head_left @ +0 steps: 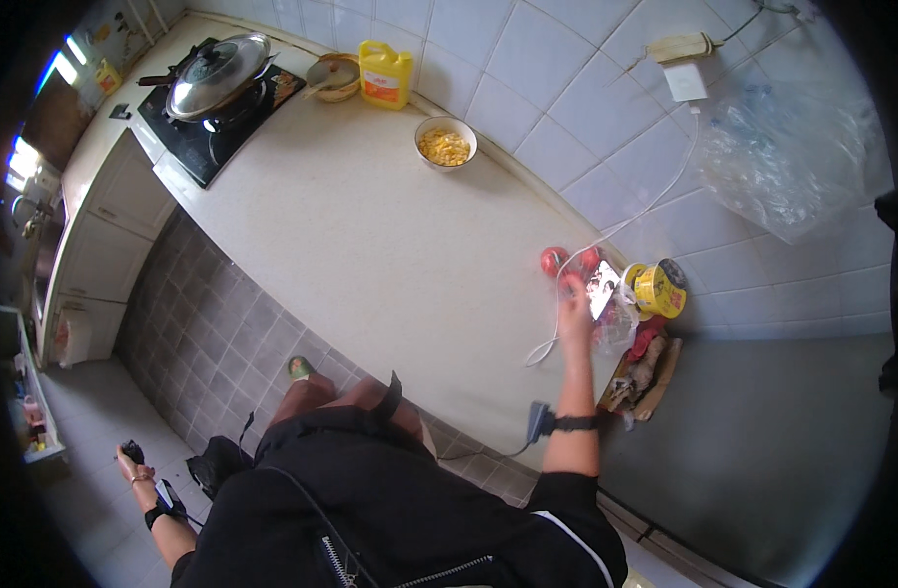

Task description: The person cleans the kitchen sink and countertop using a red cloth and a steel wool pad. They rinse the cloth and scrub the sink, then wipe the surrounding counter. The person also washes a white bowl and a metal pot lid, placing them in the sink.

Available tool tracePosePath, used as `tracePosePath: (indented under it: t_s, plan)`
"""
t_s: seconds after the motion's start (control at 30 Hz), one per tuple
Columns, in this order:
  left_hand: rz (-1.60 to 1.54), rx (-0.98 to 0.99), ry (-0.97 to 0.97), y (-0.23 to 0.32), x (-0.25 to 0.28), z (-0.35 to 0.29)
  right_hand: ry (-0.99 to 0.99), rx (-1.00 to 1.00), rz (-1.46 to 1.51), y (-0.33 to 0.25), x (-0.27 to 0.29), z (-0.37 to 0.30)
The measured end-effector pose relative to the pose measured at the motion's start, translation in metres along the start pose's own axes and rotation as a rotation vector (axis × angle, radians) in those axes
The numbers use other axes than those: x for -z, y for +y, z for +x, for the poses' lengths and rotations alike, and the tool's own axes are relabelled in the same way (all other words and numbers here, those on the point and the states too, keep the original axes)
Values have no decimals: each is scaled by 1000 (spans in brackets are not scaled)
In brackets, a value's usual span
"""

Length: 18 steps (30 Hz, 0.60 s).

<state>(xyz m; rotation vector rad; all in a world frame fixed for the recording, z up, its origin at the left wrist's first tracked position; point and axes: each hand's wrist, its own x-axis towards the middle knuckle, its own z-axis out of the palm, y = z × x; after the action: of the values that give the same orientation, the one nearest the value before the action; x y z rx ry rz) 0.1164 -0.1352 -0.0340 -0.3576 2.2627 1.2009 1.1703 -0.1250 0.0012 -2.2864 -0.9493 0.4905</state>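
Red fruit lies by the right hand, its fingers too blurred to judge; the left hand grips a black object.

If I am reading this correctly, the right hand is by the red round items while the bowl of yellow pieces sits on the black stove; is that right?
Not quite: the head view shows the bowl of yellow pieces on the pale countertop, not on the black stove. The right hand is indeed by the red round items.
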Motion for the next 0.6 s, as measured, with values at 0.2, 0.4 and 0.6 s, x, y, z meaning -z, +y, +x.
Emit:
tracePosePath:
  t_s: [0.2, 0.4, 0.6]
  plan:
    - [82, -72, -137, 24, -12, 10, -377, 222, 146, -108, -124, -115]
    - [-317, -359, -146, 20, -21, -17, -495, 248, 155, -175, -186, -161]
    - [-443, -413, -237, 37, -23, -7, -533, 482, 45, -262, -255, -172]
